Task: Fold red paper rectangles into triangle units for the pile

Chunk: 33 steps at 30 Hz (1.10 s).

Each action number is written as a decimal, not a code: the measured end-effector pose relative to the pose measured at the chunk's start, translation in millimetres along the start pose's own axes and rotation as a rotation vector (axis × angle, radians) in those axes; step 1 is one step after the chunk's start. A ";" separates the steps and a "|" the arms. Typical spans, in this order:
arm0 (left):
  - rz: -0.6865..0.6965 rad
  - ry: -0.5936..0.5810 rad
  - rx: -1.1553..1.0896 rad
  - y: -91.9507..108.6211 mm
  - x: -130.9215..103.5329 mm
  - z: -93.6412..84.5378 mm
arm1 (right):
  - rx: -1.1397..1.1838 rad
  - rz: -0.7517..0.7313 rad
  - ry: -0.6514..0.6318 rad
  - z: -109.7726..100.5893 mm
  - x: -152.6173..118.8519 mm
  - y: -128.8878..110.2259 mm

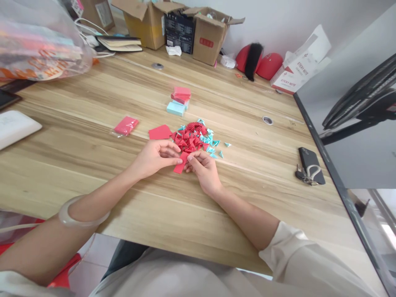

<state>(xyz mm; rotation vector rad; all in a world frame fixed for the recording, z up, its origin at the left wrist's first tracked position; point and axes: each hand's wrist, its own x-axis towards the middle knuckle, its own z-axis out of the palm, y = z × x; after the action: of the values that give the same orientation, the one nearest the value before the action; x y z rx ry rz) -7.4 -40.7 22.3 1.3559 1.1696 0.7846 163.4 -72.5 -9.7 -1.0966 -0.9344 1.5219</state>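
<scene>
A narrow red paper strip [180,166] is pinched between my two hands, just above the table's near middle. The thumb and fingers of my left hand [157,154] close on its left edge. My right hand [202,168] grips the right edge, with its lower fingers curled behind the paper. Right beyond the hands lies a heap of folded red paper triangles [188,140], with light blue paper triangles [213,143] along its right side. Flat red paper sheets [160,132] rest left of the heap, near my left hand.
A wrapped red paper pack [126,125] lies to the left. Red packs [181,93] and blue packs [175,108] are stacked farther back. A black power bank or phone [311,163] with keys sits right. Cardboard boxes [208,37] line the wall; a fan [365,88] stands right.
</scene>
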 end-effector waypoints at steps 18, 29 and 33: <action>0.021 0.038 -0.020 -4.8 0.9 -0.6 | 0.052 0.037 -0.019 0.2 0.5 -1.7; 0.005 0.037 -0.015 -1.1 -0.2 2.2 | 0.026 0.021 -0.016 0.4 0.7 -1.5; 0.006 0.046 -0.024 0.2 -0.3 4.0 | 0.022 0.011 0.001 1.1 0.5 -1.1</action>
<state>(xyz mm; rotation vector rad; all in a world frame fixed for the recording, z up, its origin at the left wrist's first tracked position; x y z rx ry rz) -3.6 -42.2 21.9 1.3284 1.1891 0.8359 162.6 -71.8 -8.5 -1.0881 -0.9108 1.5367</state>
